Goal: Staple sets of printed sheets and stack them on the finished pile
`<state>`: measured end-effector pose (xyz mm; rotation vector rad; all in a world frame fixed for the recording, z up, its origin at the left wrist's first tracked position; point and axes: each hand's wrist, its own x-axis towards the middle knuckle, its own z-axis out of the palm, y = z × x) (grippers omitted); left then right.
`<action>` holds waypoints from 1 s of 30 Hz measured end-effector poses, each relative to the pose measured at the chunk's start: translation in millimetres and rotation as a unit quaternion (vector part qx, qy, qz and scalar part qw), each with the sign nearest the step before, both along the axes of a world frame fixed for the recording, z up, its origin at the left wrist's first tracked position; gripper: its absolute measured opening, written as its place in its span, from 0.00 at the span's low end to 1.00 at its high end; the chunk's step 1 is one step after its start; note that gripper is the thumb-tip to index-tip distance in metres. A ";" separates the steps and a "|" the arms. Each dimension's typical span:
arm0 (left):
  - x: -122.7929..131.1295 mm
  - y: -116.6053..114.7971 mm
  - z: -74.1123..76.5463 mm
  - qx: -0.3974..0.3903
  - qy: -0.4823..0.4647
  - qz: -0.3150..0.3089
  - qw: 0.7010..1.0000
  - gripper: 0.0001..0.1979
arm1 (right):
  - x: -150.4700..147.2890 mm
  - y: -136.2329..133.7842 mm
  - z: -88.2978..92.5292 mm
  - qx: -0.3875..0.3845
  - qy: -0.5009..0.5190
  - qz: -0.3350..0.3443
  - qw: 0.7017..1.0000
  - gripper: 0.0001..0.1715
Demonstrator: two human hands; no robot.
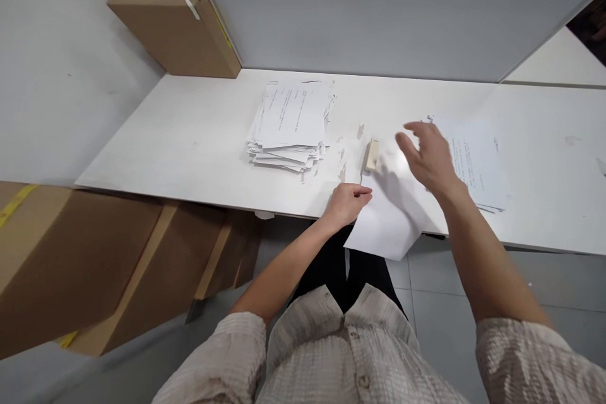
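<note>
My left hand [349,200] rests at the table's near edge, its fingers curled and pinching the corner of a white sheet [389,221] that overhangs the edge. My right hand [426,154] hovers above the table with fingers spread, open, between a small beige stapler [372,154] and a pile of printed papers [473,161] on the right. A thicker, untidy stack of printed papers [291,123] lies to the left of the stapler. The right hand is slightly blurred.
The white table [189,145] runs along a grey partition [379,12]. A cardboard box [177,28] leans against the wall at the far left corner. Large cardboard boxes [95,265] stand on the floor to my left, beside my knees.
</note>
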<state>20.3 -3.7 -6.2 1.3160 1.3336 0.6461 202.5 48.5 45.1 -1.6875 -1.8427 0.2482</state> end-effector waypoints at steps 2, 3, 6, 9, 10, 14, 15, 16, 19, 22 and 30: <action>0.4 0.2 0.6 0.002 -0.003 0.004 1.000 0.11 | -16.6 32.7 -5.7 -0.014 -0.033 0.047 0.998 0.31; 0.6 0.2 0.5 0.001 -0.004 0.005 1.000 0.11 | -24.7 45.6 -9.7 -0.028 -0.051 0.067 0.996 0.32; 0.9 0.6 -1.1 -0.003 -0.004 0.007 1.000 0.11 | -45.0 67.5 -22.4 -0.078 -0.113 0.115 0.984 0.35; 1.1 1.5 -4.5 0.002 0.001 0.005 1.000 0.12 | -56.2 69.4 -31.1 -0.115 -0.170 0.138 0.969 0.36; 1.1 1.8 -5.7 0.005 0.001 0.003 1.000 0.12 | -57.8 67.9 -32.6 -0.120 -0.183 0.141 0.965 0.35; 1.2 2.7 -8.3 0.003 0.000 -0.002 1.000 0.13 | -58.5 62.8 -33.4 -0.128 -0.215 0.149 0.957 0.34; 1.1 2.8 -8.2 0.001 0.001 0.000 1.000 0.13 | -58.3 62.4 -33.3 -0.130 -0.224 0.151 0.954 0.34; 1.0 2.8 -7.8 0.000 0.003 0.002 1.000 0.13 | -58.2 62.3 -33.5 -0.132 -0.233 0.153 0.951 0.33; 0.6 2.6 -5.5 0.005 0.001 0.002 1.000 0.11 | -58.3 63.1 -36.1 -0.136 -0.247 0.156 0.947 0.32; 0.6 2.3 -4.0 0.013 -0.002 0.004 1.000 0.10 | -59.1 63.3 -41.0 -0.114 -0.243 0.157 0.951 0.32; 0.1 4.0 -7.1 0.006 -0.012 0.002 1.000 0.11 | -63.5 56.9 -46.9 -0.038 -0.247 0.124 0.960 0.31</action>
